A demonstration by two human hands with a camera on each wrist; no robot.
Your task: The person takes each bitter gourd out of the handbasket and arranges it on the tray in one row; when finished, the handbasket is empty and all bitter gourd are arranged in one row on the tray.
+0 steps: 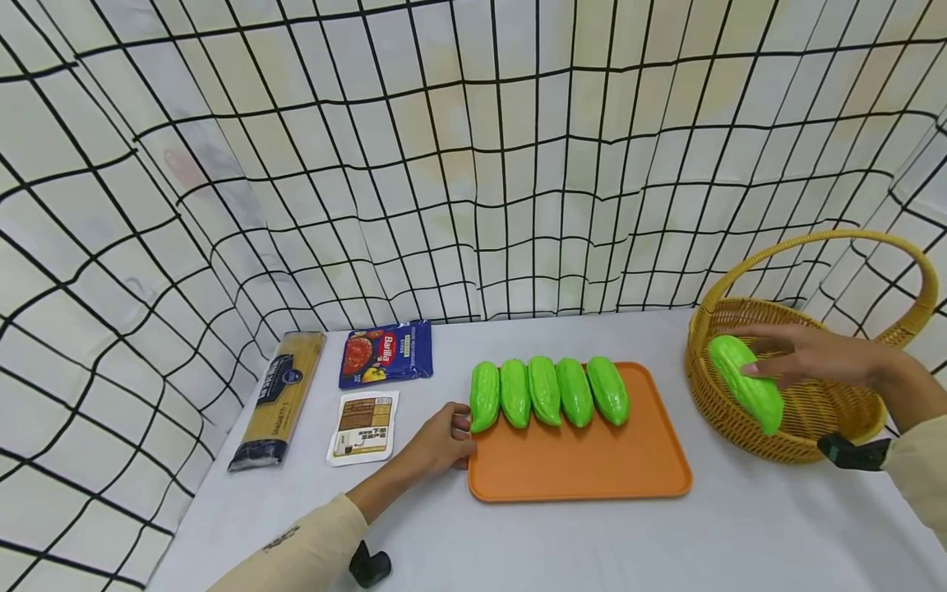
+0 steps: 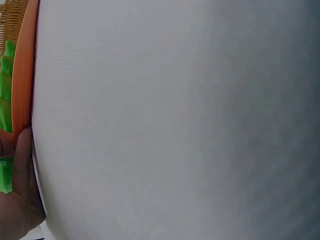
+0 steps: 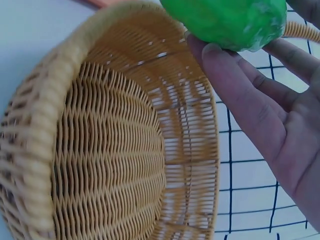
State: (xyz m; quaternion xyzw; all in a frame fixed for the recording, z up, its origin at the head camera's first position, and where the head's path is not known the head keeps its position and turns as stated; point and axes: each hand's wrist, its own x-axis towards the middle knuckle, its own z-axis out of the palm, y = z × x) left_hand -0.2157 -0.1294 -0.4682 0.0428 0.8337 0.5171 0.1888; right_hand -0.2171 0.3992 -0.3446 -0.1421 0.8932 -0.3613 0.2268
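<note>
My right hand [image 1: 795, 353] holds a bright green, ridged bitter melon [image 1: 747, 385] between thumb and fingers, over the wicker basket [image 1: 699, 358]. Close up in the right wrist view, the fingertips press against the melon's [image 3: 230, 22] underside, above the basket's woven inside [image 3: 110, 150]. On the left, my left hand [image 1: 438, 440] pinches the left rim of the orange tray [image 1: 580, 464], thumb inside and fingers outside. Several matching bitter melons [image 1: 544, 390] lie side by side along the tray's back half. The left wrist view shows the tray's side wall [image 2: 22, 85] and part of that hand [image 2: 20, 195].
Left of the tray lie a spaghetti pack [image 1: 284, 399], a blue Barilla pouch [image 1: 386, 353] and a small white packet [image 1: 363, 427]. The basket's tall handle [image 1: 821, 237] arches over it. Black netting [image 1: 503, 181] over pale cloth encloses the white table [image 1: 592, 543].
</note>
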